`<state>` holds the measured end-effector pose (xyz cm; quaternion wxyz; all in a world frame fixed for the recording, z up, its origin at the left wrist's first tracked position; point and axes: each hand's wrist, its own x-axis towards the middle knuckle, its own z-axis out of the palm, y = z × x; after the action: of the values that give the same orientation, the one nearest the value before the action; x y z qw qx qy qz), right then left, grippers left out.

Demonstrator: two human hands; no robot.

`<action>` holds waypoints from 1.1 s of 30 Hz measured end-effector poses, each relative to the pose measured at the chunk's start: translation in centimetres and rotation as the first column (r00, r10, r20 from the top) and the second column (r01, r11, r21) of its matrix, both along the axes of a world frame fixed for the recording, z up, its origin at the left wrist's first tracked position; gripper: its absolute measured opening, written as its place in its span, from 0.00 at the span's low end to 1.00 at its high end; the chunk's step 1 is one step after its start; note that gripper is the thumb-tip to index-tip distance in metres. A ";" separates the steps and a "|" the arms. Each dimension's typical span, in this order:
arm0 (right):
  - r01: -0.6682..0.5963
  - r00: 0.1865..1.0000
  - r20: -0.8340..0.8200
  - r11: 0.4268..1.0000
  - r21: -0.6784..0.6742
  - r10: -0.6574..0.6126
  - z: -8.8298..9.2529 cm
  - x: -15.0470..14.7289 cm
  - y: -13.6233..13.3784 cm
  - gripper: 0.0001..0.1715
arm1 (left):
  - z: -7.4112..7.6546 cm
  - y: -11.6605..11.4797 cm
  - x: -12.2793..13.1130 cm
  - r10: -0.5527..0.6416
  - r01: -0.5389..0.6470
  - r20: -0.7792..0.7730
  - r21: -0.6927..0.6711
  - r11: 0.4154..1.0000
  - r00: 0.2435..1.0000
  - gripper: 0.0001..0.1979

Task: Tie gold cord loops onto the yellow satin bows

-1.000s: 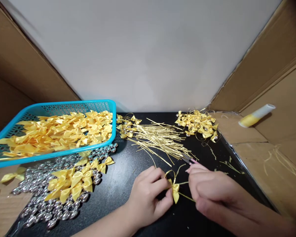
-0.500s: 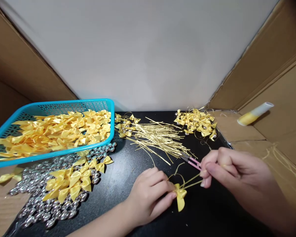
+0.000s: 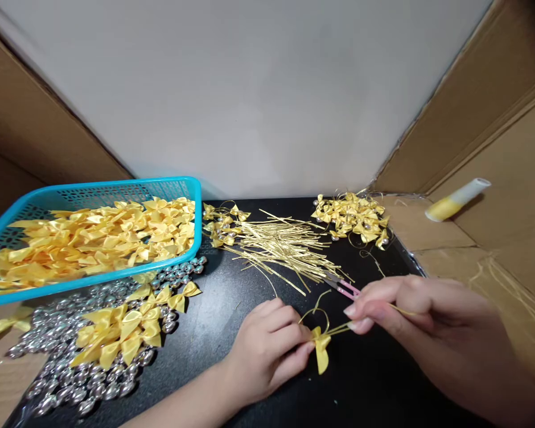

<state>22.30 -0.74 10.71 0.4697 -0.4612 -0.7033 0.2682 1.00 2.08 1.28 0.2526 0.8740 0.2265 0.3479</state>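
Blue basket (image 3: pixel 94 282) (yellow bows (image 3: pixel 93 238) inside)

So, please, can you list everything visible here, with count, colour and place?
basket: one, turquoise, left
bows: many, yellow, in basket
beads: many, silver, front left
loose bows: heap, yellow, on beads
strings: bundle, gold, centre
tied bows: heap, yellow, back right
snips: one, pink, front centre
tube: one, white-yellow, far right
table: one, black
left hand: fingers pinch one yellow bow
right hand: fingers pinch its gold string
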 end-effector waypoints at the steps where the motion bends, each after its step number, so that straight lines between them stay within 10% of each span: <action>1: -0.005 1.000 -0.021 1.000 -0.009 0.005 0.0 -0.1 0.0 0.23 | 0.1 0.0 0.0 0.004 -0.004 0.002 0.004 1.000 1.000 0.04; 14: -0.323 0.865 -0.479 0.899 -0.297 0.152 -0.7 0.1 0.3 0.11 | 0.6 0.2 0.1 0.027 -0.026 0.016 -0.050 0.998 1.000 0.06; 18: -0.318 0.948 -0.124 0.859 -0.401 0.293 -0.5 0.8 0.7 0.20 | 0.5 0.2 0.3 0.058 -0.059 -0.015 -0.067 0.996 0.998 0.07; 22: -0.085 0.878 0.466 0.993 -0.083 0.114 -0.3 1.0 0.9 0.09 | 0.4 0.2 0.4 0.065 -0.068 -0.055 -0.051 0.996 0.996 0.07; 25: 0.048 0.818 0.557 0.981 0.188 -0.146 -0.9 0.2 0.6 0.05 | 0.3 0.1 0.4 0.078 -0.081 -0.074 -0.037 0.996 0.994 0.07; 33: -0.130 0.760 0.650 0.976 0.177 -0.017 -5.2 -2.7 -0.3 0.06 | 0.2 -0.2 0.4 0.092 -0.096 -0.065 -0.055 0.994 0.994 0.07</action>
<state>19.55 -1.08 5.49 0.2356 -0.4514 -0.8601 0.0303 1.45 1.89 1.48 0.2541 0.8651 0.2852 0.3252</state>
